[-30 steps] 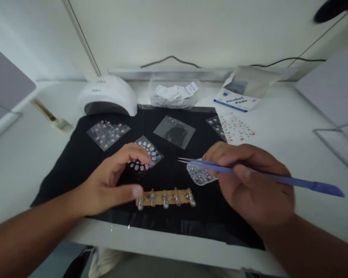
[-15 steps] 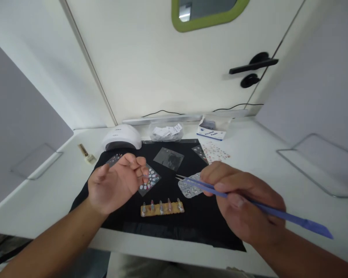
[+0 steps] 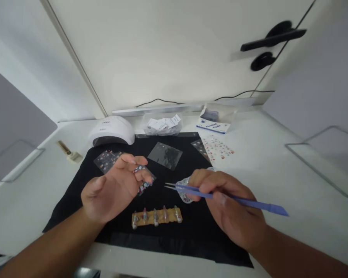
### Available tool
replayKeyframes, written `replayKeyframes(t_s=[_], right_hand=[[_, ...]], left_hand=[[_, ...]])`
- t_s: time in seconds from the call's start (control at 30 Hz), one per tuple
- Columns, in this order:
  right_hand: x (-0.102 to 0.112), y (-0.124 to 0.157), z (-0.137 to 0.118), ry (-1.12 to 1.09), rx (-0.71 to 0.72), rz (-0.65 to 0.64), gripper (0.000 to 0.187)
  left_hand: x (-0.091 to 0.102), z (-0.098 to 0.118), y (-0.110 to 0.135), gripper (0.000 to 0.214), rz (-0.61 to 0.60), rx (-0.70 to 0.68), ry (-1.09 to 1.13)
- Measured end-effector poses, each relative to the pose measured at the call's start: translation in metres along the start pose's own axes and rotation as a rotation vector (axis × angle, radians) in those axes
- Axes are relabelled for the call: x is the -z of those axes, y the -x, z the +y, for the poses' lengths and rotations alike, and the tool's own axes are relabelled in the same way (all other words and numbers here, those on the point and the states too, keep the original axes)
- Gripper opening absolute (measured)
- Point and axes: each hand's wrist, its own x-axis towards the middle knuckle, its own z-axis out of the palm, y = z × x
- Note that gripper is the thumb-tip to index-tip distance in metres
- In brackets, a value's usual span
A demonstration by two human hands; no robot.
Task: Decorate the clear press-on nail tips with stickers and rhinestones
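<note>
Tweezers (image 3: 249,202), blue with pale tips, show in the head view in the right hand (image 3: 232,210); its fingers are closed around the shaft, and the two tips stand slightly apart over the black mat (image 3: 197,235), pointing toward the left hand, with nothing visible between them. The left hand (image 3: 111,195) is palm up, its fingers loosely curled and spread, holding nothing that shows. It hangs in front of a spotted sticker sheet (image 3: 147,188), partly hiding it; whether it touches that sheet I cannot tell. Nearer the person, a tan strip (image 3: 170,216) lies on the mat with five false nails (image 3: 156,217) in a row along it, apart from both hands. A silvery sheet (image 3: 183,194) shows partly behind the right hand, and a clear sheet (image 3: 165,155) lies farther back. Behind the mat, on the white worktop (image 3: 266,150), stand a lamp (image 3: 113,128), a tub (image 3: 162,129) of white packets and an open box (image 3: 212,126). The step in hand looks like a pause with the tool ready and unloaded. Any next move with those tips would call for a steady wrist and a light pinch, as the stickers are small and flat.
</note>
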Motion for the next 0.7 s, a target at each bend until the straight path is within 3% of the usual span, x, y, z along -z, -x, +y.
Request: replayKeyframes(t_s=[0.2,0.5,0.7], right_hand=[[-0.0013,0.0102,0.0084,-0.01,-0.064,-0.067,0.018],[-0.0044,0.0069,0.0069,-0.029,-0.133,-0.01,0.016],[-0.0052,0.006,0.0079,-0.014,-0.172,0.006,0.014]], left_hand=[[-0.0058,-0.0042,0.003,0.045,0.029,0.066,-0.012],[-0.0048,-0.0022,0.0076,0.047,0.035,0.089,-0.074],[-0.0034,-0.0003,0.0097,0.044,-0.008,0.146,0.006]])
